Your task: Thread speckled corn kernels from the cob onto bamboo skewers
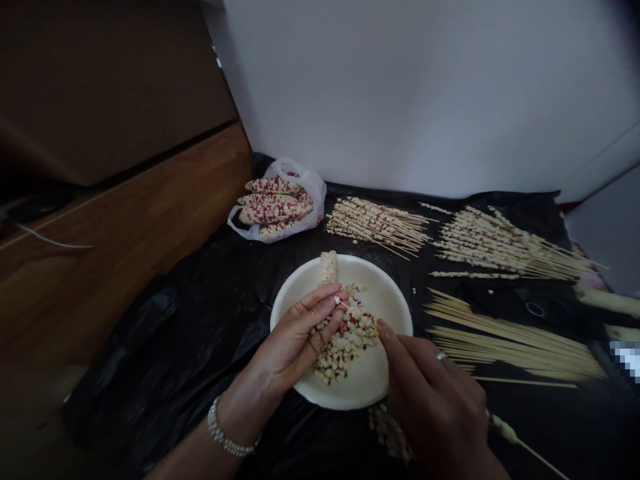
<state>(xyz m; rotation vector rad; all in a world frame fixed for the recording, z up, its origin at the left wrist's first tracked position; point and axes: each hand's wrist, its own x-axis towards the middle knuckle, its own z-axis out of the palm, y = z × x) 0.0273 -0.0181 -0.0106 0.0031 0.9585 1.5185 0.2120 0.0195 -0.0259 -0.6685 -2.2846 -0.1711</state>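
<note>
My left hand (303, 327) is over a white bowl (287, 283), pinching a pale corn kernel (338, 301) between thumb and fingers. A thin skewer tip (344, 304) meets that kernel. My right hand (430, 380) is closed at the bowl's right side, its fingertips pinching the skewer; most of its length is hidden by the hand. Loose cream and dark red kernels (333, 363) lie in the bowl. A stripped corncob (329, 267) leans on the far rim, just beyond my left fingers.
A plastic bag (316, 190) holds several speckled corn cobs (275, 212). Two piles of kernel-threaded skewers (373, 223) lie at the back and right. Bare skewers (515, 340) are spread at right. A kernel-bearing stick (530, 453) shows beyond my right hand. Black plastic sheeting (200, 327) lies underneath.
</note>
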